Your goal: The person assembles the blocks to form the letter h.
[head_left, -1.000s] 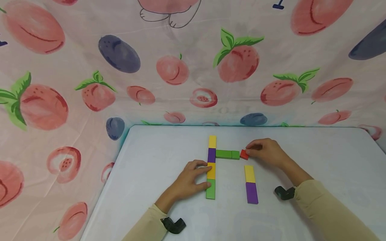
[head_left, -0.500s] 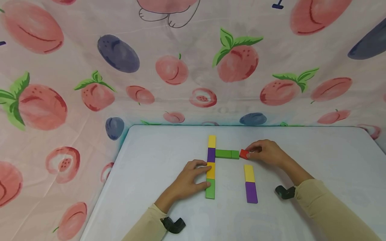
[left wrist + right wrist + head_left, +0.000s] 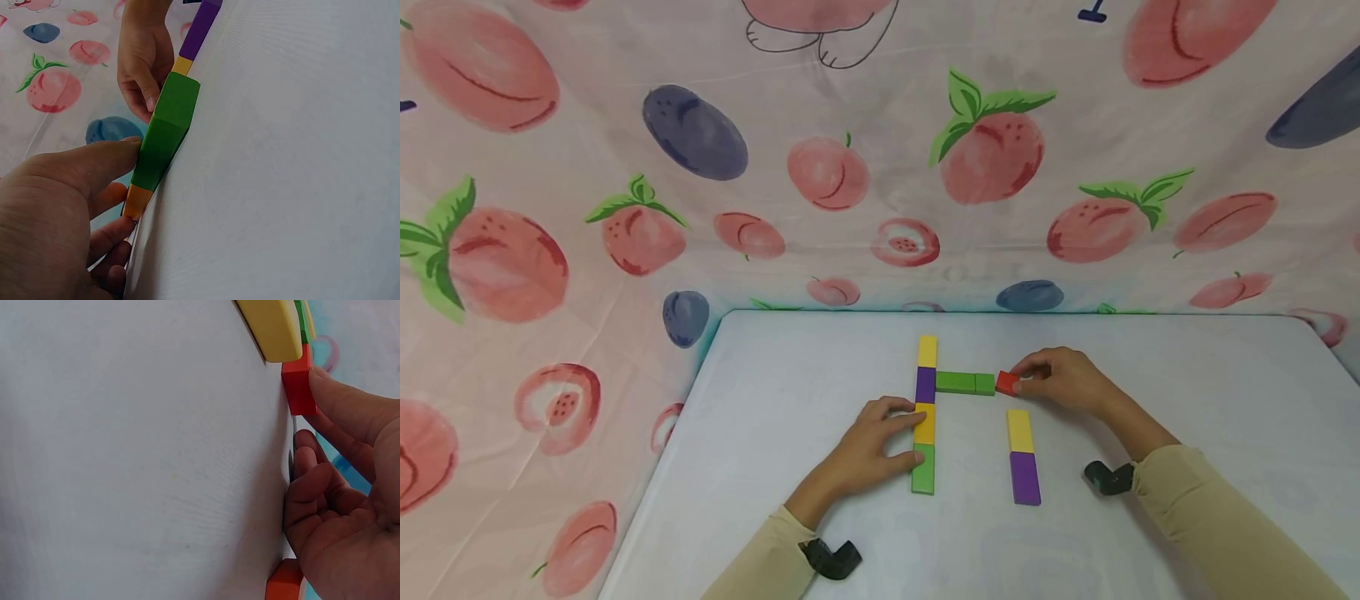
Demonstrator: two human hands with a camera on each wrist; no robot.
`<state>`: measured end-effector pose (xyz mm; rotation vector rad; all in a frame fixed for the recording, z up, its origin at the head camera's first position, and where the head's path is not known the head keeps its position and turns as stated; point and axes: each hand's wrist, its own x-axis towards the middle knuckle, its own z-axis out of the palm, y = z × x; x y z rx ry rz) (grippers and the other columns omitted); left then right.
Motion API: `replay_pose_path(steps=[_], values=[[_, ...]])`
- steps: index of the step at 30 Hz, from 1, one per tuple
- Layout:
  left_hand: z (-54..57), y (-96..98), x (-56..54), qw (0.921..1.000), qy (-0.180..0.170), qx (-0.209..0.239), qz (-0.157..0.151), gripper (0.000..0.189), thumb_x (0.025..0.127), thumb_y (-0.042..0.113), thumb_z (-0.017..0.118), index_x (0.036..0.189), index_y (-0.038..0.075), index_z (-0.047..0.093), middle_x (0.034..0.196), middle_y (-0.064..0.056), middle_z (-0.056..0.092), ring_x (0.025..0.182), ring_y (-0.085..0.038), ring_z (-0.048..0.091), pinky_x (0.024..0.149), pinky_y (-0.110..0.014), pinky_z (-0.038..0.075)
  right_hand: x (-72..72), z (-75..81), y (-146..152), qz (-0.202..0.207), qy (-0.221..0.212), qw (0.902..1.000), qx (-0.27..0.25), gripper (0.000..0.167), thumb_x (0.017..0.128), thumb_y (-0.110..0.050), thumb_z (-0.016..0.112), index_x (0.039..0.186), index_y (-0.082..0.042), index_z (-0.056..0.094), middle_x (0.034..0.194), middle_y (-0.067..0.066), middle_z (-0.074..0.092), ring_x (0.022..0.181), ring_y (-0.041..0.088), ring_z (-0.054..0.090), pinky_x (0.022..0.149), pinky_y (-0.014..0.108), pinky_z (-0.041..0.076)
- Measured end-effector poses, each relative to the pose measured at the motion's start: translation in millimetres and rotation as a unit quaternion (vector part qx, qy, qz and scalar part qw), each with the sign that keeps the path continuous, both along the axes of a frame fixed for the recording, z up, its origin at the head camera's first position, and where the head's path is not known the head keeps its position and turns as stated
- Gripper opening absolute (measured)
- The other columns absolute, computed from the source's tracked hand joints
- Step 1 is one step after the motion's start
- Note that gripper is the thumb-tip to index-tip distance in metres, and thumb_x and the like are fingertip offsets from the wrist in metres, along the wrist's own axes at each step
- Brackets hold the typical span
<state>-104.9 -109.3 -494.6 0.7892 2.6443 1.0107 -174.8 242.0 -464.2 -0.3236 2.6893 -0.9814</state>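
My left hand (image 3: 874,447) rests its fingers and thumb on a column of blocks: a finger on a yellow block (image 3: 927,430), the thumb on a green block (image 3: 923,482). Farther up the column are a purple block (image 3: 926,386) and another yellow block (image 3: 927,352). Two green blocks (image 3: 956,382) run sideways from the purple one. At their right end lies a small red block (image 3: 1006,383), turned slightly askew, pinched between thumb and finger of my right hand (image 3: 1066,379). The right wrist view shows the thumb against the red block's side (image 3: 300,389).
Nearer me, a yellow block (image 3: 1020,431) and a purple block (image 3: 1026,478) lie end to end. In the right wrist view an orange-red block (image 3: 284,582) sits below the hand. The white table (image 3: 805,358) meets a fruit-print cloth (image 3: 880,167) at its far edge.
The right hand's thumb and fingers have shifted slightly toward me on the red block, which has barely moved. The left hand and other blocks stay put.
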Motion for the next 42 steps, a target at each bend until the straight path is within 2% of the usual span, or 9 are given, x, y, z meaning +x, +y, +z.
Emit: replay_pose_path(steps=[15,42], values=[[-1.5,-0.2,-0.7,1.0,-0.001,0.001,0.001,0.055,0.092,0.036,0.073,0.144,0.022,0.061,0.149,0.005,0.048,0.143,-0.019,0.037,0.119,-0.046,0.037,-2.0,-2.1,3.8,-0.003,-0.019,0.9998,-0.005,0.029,0.09,-0.029,0.078,0.113,-0.012,0.078,0.099,0.004,0.069,0.094,0.023,0.054,0.077,0.032,0.046],[-4.2,-0.3,-1.0,1.0,0.008,0.0,-0.002,0.055,0.092,0.037,0.073,0.144,0.022,0.061,0.149,0.004,0.048,0.143,-0.019,0.038,0.118,-0.045,0.038,-1.9,-3.4,5.1,-0.004,-0.01,0.9999,-0.008,0.027,0.089,-0.028,0.078,0.112,-0.012,0.079,0.099,0.003,0.07,0.094,0.022,0.055,0.077,0.032,0.046]])
